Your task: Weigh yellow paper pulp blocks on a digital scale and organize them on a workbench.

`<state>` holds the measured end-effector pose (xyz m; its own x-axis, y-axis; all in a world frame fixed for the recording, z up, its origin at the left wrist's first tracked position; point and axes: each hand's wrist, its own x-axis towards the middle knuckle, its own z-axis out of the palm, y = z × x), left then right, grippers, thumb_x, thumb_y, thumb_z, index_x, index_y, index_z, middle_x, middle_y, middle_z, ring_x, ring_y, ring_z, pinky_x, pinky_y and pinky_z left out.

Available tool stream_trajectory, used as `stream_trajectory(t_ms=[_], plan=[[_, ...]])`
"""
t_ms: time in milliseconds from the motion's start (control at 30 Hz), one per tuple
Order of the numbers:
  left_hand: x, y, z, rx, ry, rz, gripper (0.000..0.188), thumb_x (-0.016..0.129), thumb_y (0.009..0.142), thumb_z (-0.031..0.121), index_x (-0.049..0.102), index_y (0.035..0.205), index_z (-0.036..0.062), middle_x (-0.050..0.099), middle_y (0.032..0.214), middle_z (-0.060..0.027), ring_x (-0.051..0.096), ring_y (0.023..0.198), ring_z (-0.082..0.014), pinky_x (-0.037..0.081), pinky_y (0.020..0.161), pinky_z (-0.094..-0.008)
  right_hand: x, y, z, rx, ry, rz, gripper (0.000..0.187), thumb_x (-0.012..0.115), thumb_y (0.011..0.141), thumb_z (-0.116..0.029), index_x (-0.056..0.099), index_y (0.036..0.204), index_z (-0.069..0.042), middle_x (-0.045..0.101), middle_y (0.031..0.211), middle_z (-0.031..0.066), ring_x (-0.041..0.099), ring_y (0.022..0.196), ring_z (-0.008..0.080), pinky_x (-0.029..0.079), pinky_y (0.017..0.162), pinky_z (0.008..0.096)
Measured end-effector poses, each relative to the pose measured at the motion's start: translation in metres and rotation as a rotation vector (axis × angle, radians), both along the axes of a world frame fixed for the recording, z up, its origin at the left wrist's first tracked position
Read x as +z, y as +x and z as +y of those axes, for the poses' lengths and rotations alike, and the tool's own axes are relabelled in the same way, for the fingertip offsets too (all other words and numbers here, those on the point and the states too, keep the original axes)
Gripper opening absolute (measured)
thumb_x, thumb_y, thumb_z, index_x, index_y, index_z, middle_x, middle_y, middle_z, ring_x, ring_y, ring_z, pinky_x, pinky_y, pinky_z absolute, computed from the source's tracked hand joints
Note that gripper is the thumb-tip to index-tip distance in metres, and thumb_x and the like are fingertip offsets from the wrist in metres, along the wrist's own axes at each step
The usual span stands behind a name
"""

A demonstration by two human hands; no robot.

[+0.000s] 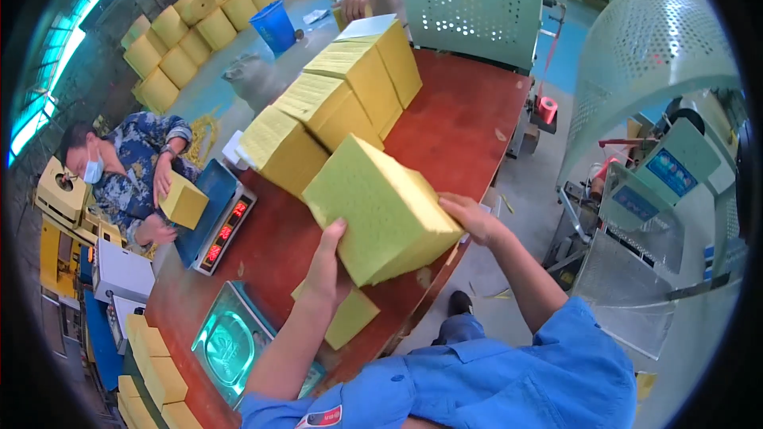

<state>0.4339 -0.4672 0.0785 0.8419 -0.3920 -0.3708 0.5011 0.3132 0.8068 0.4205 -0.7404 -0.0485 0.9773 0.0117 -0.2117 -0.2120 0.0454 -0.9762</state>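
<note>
A thick block of stacked yellow paper [373, 210] is tilted above the red table, held between my two hands. My left hand [327, 270] grips its near left side, thumb on the broad face and fingers partly hidden. On its right side, my right hand [473, 218] presses with the fingers closed against the edge. Below my left hand, a smaller yellow paper piece [350, 319] lies on the table. Just beyond the held block stands a row of similar yellow paper stacks [318, 103], with a white sheet on the farthest one.
Across the red table [469, 111], a masked co-worker handles a yellow block [184, 202] at a blue scale [208, 218]. A second scale [234, 342] sits near my left arm. Another person stands at the far end. Perforated green machine guards [475, 4] rise beyond and right.
</note>
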Motion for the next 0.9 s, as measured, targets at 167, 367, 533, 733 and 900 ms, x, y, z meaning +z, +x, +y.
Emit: stream_trajectory(t_ms=[167,367,533,733,900], plan=[[-0.011,0.082,-0.114,-0.024,-0.039,-0.017,0.066,0.057,0.092,0.042,0.038,0.141,0.0034,0.050,0.136,-0.0112,0.052,0.121,-0.0243,0.041,0.104,-0.0390,-0.011,0.080,-0.103,-0.051,0.084,-0.035,0.048,0.050,0.099,-0.033,0.057,0.127,0.005,0.062,0.123,0.0125,0.055,0.112,0.0173,0.041,0.097,0.0298],[-0.013,0.172,-0.222,0.109,0.277,-0.274,0.072,0.063,0.088,0.043,0.036,0.144,0.0080,0.047,0.141,-0.0120,0.046,0.129,-0.0277,0.041,0.104,-0.0427,-0.043,0.161,-0.184,-0.316,-0.107,-0.060,0.037,0.055,0.095,-0.030,0.067,0.115,-0.001,0.071,0.099,0.0085,0.063,0.090,0.0167,0.048,0.081,0.0302],[-0.005,0.196,-0.242,0.439,0.854,-1.108,0.074,0.068,0.086,0.033,0.033,0.147,0.0089,0.039,0.147,-0.0195,0.035,0.138,-0.0365,0.031,0.112,-0.0456,-0.018,0.131,-0.168,-0.576,-0.467,-0.246,0.028,0.056,0.092,-0.019,0.066,0.113,-0.003,0.069,0.089,0.0126,0.064,0.081,0.0170,0.049,0.072,0.0305],[0.039,0.187,-0.216,-0.121,0.987,-1.857,0.074,0.073,0.080,0.044,0.047,0.141,0.0106,0.033,0.150,-0.0239,0.029,0.140,-0.0416,0.024,0.115,-0.0494,-0.026,0.010,-0.094,-0.315,-0.418,-0.214,0.010,0.066,0.084,-0.010,0.061,0.084,-0.001,0.062,0.073,0.0107,0.062,0.066,0.0195,0.050,0.062,0.0341],[0.065,0.182,-0.193,-0.640,1.081,-1.839,0.088,0.081,0.068,0.047,0.047,0.141,0.0129,0.033,0.152,-0.0210,0.030,0.141,-0.0397,0.022,0.116,-0.0528,-0.010,0.021,-0.039,-0.290,-0.405,-0.240,0.015,0.070,0.083,-0.016,0.067,0.089,-0.002,0.067,0.079,0.0142,0.068,0.074,0.0280,0.053,0.068,0.0379]])
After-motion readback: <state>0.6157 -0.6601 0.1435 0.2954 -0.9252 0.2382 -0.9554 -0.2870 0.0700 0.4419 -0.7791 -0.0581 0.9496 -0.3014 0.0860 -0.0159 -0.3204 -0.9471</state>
